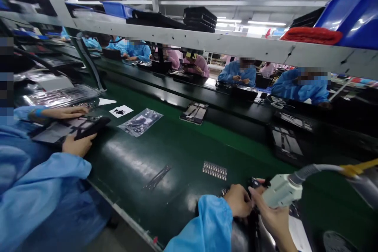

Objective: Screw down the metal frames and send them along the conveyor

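At the lower right, my left hand [238, 201] is closed, its fingertips bent down over a dark part that I cannot make out. My right hand [276, 218] pinches close beside it, and a small dark piece shows near its fingers. A pale boxy head [282, 191] on a grey hose overlaps the right hand; whether it is held or only behind the fingers is unclear. Below my hands lies a dark device with a white panel [298, 230], mostly covered. A sheet of small metal parts [215, 170] lies just beyond my left hand.
Thin dark strips [158, 177] and a clear plastic bag [141, 122] lie on the green bench [124, 165]. Device panels [194, 112] rest along the line. At left, a co-worker's hands [77, 145] hold another device. A shelf beam [206, 41] crosses overhead, carrying blue bins [351, 15].
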`<state>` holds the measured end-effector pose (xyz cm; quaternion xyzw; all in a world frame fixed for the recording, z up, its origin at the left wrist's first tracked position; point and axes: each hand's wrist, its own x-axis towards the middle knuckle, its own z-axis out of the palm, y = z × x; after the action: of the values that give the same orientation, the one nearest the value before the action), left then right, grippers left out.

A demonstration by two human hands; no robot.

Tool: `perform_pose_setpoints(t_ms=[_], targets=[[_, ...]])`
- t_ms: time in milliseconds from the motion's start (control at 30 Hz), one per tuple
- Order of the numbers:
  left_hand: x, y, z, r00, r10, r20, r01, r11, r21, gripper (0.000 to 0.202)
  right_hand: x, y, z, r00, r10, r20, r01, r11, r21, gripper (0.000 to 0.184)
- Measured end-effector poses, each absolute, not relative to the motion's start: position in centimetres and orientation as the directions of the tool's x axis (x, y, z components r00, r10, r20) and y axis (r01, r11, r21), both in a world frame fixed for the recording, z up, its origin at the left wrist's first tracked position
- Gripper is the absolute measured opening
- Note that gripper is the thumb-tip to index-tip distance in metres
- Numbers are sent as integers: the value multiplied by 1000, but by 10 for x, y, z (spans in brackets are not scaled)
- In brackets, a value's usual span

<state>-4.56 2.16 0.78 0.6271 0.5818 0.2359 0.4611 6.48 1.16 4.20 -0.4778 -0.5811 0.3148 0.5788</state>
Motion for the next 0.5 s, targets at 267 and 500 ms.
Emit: perform_pose_setpoints(t_ms=[267, 500], targets=[[-52, 20, 13, 273, 955, -117, 541, -52, 839, 21, 67, 15, 29, 98, 959, 265, 55, 261, -964, 35], [-47, 17, 21, 304, 923, -236, 514, 50, 856, 22, 65, 14, 37, 113, 967, 229, -35, 234, -972, 46]])
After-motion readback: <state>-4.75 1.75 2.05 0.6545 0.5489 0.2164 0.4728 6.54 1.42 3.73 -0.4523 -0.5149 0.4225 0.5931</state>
